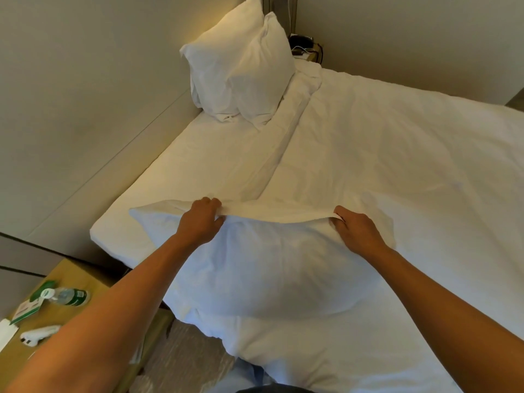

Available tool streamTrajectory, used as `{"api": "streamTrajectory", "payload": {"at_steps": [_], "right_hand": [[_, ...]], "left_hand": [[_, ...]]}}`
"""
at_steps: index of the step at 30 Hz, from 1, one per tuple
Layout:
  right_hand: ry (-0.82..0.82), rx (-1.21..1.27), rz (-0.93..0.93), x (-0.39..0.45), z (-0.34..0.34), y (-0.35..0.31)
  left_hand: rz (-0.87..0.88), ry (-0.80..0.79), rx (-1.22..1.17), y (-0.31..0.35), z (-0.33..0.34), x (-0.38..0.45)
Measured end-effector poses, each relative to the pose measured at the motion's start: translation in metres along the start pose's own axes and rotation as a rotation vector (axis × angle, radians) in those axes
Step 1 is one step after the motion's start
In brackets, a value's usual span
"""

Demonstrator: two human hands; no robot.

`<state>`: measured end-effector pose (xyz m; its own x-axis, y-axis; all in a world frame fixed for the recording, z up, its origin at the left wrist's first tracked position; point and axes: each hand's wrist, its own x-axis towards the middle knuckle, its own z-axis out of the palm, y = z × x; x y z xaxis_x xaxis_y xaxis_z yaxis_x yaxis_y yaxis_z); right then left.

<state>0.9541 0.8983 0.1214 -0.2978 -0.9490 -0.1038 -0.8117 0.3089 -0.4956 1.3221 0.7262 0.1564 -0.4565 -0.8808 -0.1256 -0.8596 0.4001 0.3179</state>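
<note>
Pillow [261, 268]: on the near edge of the bed [175, 177], its low corner hanging past the mattress toward the floor. White case, puffed in the middle, with the far long edge pulled up into a taut ridge.

Left hand [202, 219]: fingers curled over that far edge, grasping a fold of the case near the left end. Knuckles up, forearm stretched across the pillow's left side.

Right hand [355, 231]: same edge, further right, fingers and thumb pinching the fabric. The two hands are well apart, with the ridge of cloth tight between them.

Duvet [397, 165]: white, spread over the right part of the bed, its folded border running diagonally from the far pillows down to the held pillow.

Far pillows [238, 69]: two, propped upright against the wall at the head of the bed, one leaning on the other.

Counter [82, 275]: wooden, bottom left, beside the bed. On it a bottle [66, 296] lying on its side with a green label and white cap, and just beside it a green and white card [27, 309]. Nearer the camera lies a small white object, which I cannot identify.
</note>
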Motion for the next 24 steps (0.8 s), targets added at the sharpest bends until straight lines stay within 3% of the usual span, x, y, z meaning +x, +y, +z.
{"api": "streamTrajectory", "payload": {"at_steps": [4,9,14,16,24], "right_hand": [[-0.025,-0.013,0.004,-0.001,0.007,0.008],[-0.072,0.006,0.153,0.002,0.015,0.009],[0.252,0.188,0.239,0.003,0.006,-0.003],[0.300,0.248,0.223,0.009,0.001,-0.007],[0.108,0.323,0.140,0.013,0.006,0.003]], "left_hand": [[-0.038,-0.066,0.031,-0.013,0.003,0.012],[-0.053,-0.088,0.010,-0.017,0.006,0.011],[-0.070,-0.065,0.003,-0.017,0.009,0.005],[-0.086,-0.064,0.001,-0.016,0.009,0.003],[-0.139,-0.106,0.021,-0.008,-0.002,-0.015]]}}
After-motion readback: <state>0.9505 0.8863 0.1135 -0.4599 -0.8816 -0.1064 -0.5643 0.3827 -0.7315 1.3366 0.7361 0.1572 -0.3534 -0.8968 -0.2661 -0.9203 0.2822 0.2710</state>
